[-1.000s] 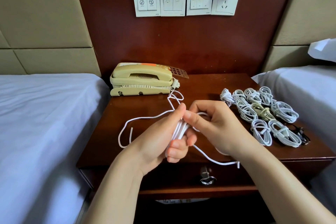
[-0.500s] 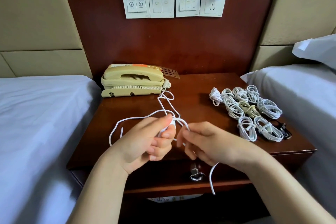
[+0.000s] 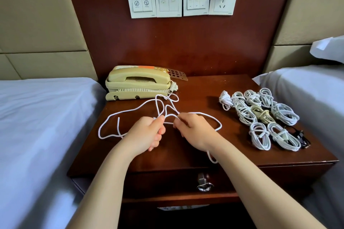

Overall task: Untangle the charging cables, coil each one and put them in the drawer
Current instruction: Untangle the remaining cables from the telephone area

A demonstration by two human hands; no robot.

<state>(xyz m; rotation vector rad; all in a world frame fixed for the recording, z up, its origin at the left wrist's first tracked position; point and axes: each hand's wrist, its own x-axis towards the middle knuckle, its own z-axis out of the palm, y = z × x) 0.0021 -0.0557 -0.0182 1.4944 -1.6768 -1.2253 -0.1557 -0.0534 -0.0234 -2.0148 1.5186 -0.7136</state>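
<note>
Head: cable (image 3: 130, 110) between left grip (image 3: 147, 134) and right grip (image 3: 195, 132)

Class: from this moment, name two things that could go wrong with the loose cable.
1. The loose white cable, pinched by the left hand and right hand, loops beside the telephone cord; pulling might snag it.
2. Its end lies at the front edge of the nightstand, above the drawer handle, and could catch there.

The left hand (image 3: 147, 134) and right hand (image 3: 195, 132) are bare, each on a slim, bare forearm (image 3: 104, 182)
</note>
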